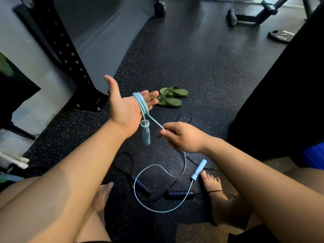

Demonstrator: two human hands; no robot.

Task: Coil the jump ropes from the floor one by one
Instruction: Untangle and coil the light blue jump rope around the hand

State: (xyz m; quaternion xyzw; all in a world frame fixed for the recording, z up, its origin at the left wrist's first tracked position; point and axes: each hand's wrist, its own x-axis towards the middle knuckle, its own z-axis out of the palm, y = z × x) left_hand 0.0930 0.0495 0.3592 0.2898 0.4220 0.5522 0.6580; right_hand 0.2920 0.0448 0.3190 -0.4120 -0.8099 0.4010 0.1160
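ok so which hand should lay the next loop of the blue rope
Right. The right hand already pinches the free run of the blue rope, while the left hand is held flat as the form with the coils around its fingers.

Sandals lie behind the floor ropes.

Dark speckled gym floor

A pair of green sandals lies side by side on the dark speckled floor. At the left stands a black upright post with rows of holes, bolted down at its base. Far at the upper right a black weight plate lies flat, near a black machine frame. A blue box shows at the right edge.
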